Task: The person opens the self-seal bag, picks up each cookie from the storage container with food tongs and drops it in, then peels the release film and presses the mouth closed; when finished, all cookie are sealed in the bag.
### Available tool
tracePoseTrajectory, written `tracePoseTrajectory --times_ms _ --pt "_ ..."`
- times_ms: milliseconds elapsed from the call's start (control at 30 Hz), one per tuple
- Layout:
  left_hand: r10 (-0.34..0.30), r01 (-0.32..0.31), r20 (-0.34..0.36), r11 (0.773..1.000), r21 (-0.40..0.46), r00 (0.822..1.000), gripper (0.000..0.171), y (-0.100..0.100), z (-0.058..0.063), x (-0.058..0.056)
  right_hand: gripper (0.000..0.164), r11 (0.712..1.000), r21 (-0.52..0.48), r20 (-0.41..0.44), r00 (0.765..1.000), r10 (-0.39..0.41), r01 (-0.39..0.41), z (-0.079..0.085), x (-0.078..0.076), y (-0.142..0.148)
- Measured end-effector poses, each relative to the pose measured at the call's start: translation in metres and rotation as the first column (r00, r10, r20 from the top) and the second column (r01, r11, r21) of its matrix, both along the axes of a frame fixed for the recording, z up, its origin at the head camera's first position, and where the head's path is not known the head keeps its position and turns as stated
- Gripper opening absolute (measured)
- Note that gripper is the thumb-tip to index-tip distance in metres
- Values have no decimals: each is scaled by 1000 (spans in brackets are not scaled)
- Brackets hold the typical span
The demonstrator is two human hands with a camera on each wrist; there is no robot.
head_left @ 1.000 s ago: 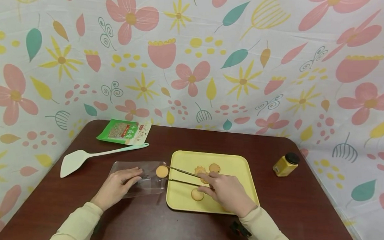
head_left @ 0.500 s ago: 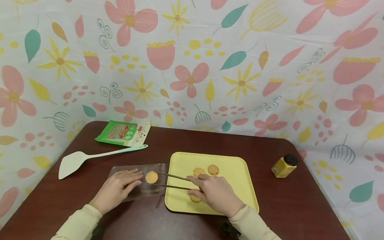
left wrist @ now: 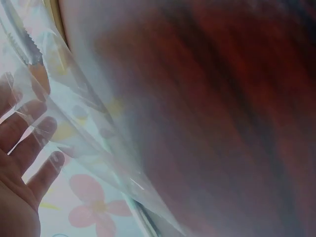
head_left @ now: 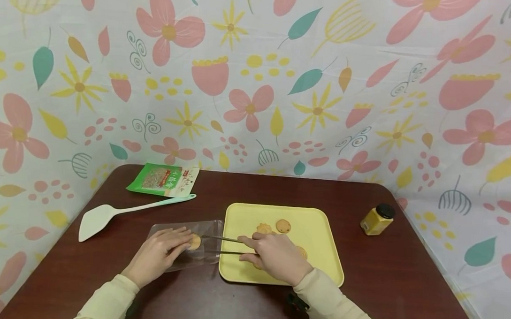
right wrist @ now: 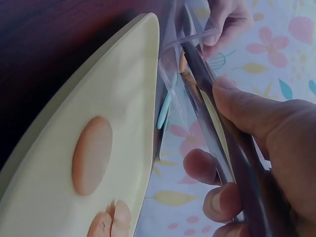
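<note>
My right hand (head_left: 280, 257) grips metal tongs (right wrist: 210, 91) above the yellow tray, thumb on one arm and fingers on the other. At the tong tips, inside the clear plastic box (head_left: 200, 262), is a round cookie (head_left: 194, 242), partly hidden by the left fingertips. The cookie's edge also shows between the tips in the right wrist view. My left hand (head_left: 163, 249) rests at the left part of the box. In the left wrist view its fingers (left wrist: 29, 148) are extended and spread, seen behind the clear plastic.
Several cookies (head_left: 283, 225) lie on the yellow tray (head_left: 319, 237). Behind the box are a white spatula (head_left: 99, 221) and a green seed packet (head_left: 161, 179). A yellow jar with a black lid (head_left: 378, 219) stands at the right. A floral curtain (head_left: 253, 84) hangs behind the table.
The tongs and cookie have moved left, from the box's right edge to further inside it, near the left fingertips. The right hand has shifted left over the tray; the left hand has hardly moved.
</note>
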State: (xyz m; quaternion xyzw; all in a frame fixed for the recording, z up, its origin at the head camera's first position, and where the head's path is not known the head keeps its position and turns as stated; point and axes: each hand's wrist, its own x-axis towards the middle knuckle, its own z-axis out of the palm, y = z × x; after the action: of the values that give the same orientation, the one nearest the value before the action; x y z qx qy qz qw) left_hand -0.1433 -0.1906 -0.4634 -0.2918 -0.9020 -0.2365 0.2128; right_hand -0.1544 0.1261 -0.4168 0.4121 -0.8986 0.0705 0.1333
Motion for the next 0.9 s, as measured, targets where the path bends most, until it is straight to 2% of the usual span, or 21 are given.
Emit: tracePoseTrajectory --times_ms 233,400,900 --pt "-15 15 -35 1000 6 999 31 2 -1 1 43 1000 25 24 1000 1 -2 0 -2 -9" --pt "-21 21 -40 1000 8 999 31 4 0 2 44 999 39 7 1000 -11 11 1 -3 -14" --pt "19 -18 -23 1000 15 1000 31 4 -2 2 45 997 69 -25 999 -23 24 -3 -10 -30"
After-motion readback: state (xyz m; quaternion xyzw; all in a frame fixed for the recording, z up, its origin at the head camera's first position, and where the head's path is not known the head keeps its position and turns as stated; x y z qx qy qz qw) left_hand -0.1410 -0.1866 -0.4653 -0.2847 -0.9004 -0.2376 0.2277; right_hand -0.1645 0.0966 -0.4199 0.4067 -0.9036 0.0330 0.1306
